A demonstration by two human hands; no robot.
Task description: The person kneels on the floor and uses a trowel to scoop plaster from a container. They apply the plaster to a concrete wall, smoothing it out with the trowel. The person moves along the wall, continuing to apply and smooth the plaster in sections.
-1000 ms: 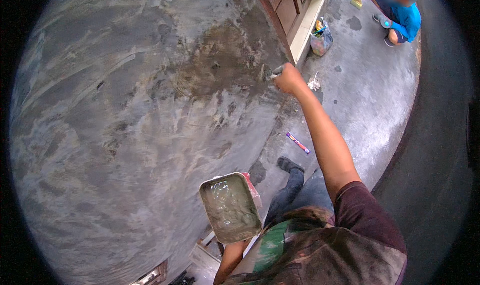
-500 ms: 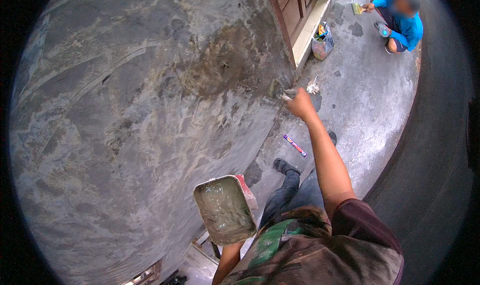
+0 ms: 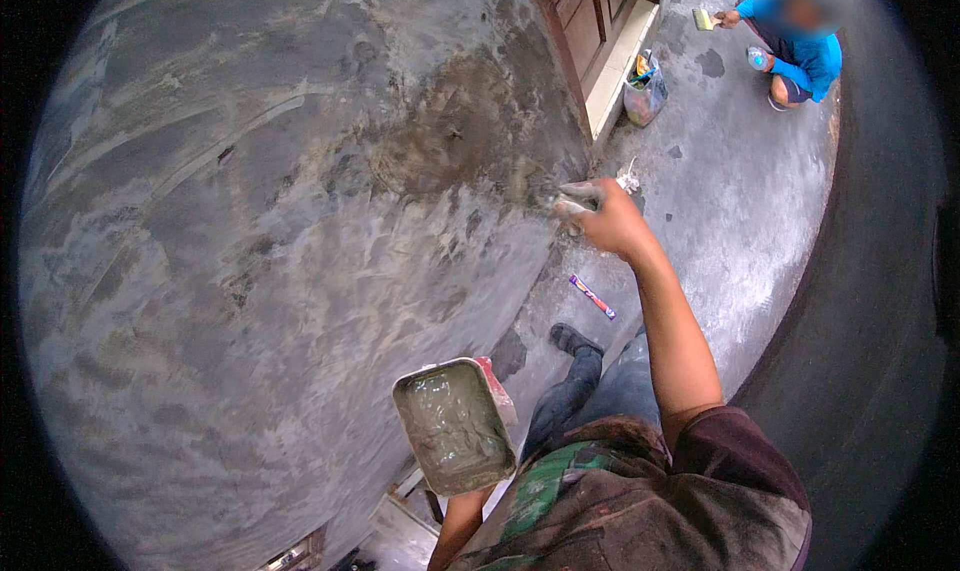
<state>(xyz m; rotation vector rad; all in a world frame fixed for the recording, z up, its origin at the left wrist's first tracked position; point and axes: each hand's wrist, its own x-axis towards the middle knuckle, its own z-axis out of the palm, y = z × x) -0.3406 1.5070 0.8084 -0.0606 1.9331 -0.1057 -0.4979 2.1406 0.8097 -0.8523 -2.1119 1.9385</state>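
Note:
My left hand (image 3: 478, 497) is mostly hidden beneath a rectangular tub (image 3: 404, 416) and holds it up in front of my body. Wet grey-green cement mix (image 3: 455, 431) fills much of the tub. My right arm reaches forward, and my right hand (image 3: 612, 219) is closed round a small grey-smeared tool (image 3: 578, 203) at the wall. Motion blur hides what kind of tool it is; its far end meets a damp patch low on the wall (image 3: 300, 271). Darker wet plaster (image 3: 450, 136) spreads round that spot.
A brown door (image 3: 580, 11) with a tiled sill adjoins the wall. A plastic bag (image 3: 645, 96), a white scrap (image 3: 628, 176) and a purple wrapper (image 3: 592, 298) lie on the concrete floor (image 3: 730, 201). A person in blue (image 3: 815, 61) squats at the far right with a brush (image 3: 706, 19).
My right hand has come slightly nearer to me, its tool still at the wall. The tub has shifted a little right and down. The other person's brush has moved slightly left.

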